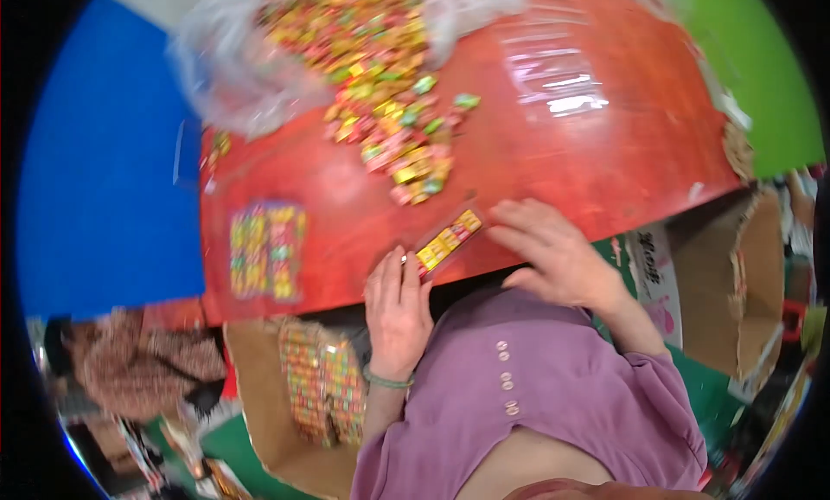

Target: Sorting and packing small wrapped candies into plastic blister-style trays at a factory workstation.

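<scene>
Left hand [397, 303] touches candy strip [448, 240].

the red surface [605, 171] fills the middle of the view, with blue at nine o'clock and green at two o'clock. a heap of small bright candies [380, 76] spills from a clear plastic bag [233, 76] at twelve o'clock. near the surface's front edge lies a narrow clear packet [448, 239] holding a row of yellow and red candies. the left hand [396, 305] touches its lower end with the fingertips; the right hand [553, 253] rests flat, fingers spread, just beside its upper end. a filled flat packet of candies [266, 249] lies at nine o'clock from the hands. below the edge, at seven o'clock, a cardboard box [259, 387] holds stacked filled packets [324, 379]. another cardboard box [761, 284] stands at four o'clock.
</scene>
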Tool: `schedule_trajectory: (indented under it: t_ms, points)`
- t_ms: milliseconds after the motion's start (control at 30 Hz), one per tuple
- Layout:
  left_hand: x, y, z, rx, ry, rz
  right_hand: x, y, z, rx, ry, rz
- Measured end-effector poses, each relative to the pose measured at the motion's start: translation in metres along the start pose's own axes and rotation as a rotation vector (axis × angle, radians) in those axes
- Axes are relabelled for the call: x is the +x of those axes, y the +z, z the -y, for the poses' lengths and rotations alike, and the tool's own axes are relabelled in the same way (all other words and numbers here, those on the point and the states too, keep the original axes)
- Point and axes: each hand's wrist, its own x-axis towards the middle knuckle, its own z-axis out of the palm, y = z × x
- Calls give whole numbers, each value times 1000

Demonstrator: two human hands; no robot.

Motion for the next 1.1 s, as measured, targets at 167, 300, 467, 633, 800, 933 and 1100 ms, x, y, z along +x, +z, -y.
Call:
schedule_trajectory:
  t_ms: [167,300,467,633,800,933,1100]
  points:
    - [-38,-23,14,132,-174,-78,18,4,-6,24,-13,48]
    - [-46,-28,26,210,-309,-171,34,5,-8,2,-21,55]
    - [-44,-21,38,231,-403,-292,58,6,-8,-36,-21,44]
    - [-26,-18,35,288,-454,-271,77,14,-9,-36,-66,55]
    - [-3,-20,26,365,-425,-269,101,21,-16,-137,-68,92]
    - [20,-18,24,103,-266,-308,118,27,-22,-200,-92,104]
    - [27,-33,46,250,-287,-390,124,33,-27,-234,-75,158]
